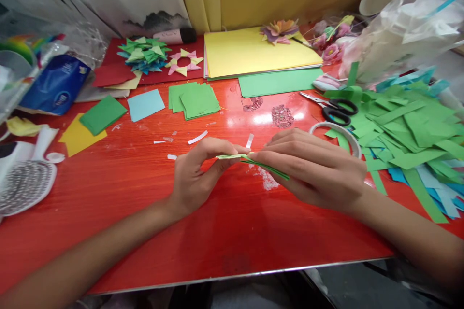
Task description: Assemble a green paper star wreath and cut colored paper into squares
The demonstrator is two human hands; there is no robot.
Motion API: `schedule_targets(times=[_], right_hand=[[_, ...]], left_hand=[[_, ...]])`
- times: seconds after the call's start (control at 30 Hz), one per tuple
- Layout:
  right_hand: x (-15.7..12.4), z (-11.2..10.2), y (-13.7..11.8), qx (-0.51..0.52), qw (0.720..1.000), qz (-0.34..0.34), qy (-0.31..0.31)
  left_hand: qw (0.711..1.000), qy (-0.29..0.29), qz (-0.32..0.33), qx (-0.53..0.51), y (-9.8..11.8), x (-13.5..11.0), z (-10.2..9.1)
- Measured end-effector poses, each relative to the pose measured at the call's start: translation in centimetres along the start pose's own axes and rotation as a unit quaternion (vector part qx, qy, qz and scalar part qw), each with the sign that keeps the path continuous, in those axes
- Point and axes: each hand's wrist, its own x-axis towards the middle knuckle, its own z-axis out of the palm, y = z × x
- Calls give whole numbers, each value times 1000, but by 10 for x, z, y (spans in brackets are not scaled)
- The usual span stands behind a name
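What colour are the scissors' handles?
The scissors' handles are black; they show best in the head view.

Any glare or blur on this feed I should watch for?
Head view: bright glare on the glossy red table beyond the left hand and right hand; head view: pale, soft detail on the plastic bag at far right; head view: green paper edges slightly soft but readable.

Moderately bright, soft light. White glare on glossy red tabletop (119, 222), just above frame centre. Lower edge dark. Plastic bag (406, 41), upper right, hazy, soft. Wide-angle stretching toward side edges.
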Motion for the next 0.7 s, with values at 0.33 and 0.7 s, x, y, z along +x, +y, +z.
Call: schedule_targets(times=[0.33, 0.7], right_hand=[[0, 0, 1, 15, 1000, 3, -7], [1, -6, 0, 113, 990, 87, -20]], left_hand=[[999, -25, 41, -13, -3, 1, -3], [997, -39, 64, 8, -3, 1, -4]])
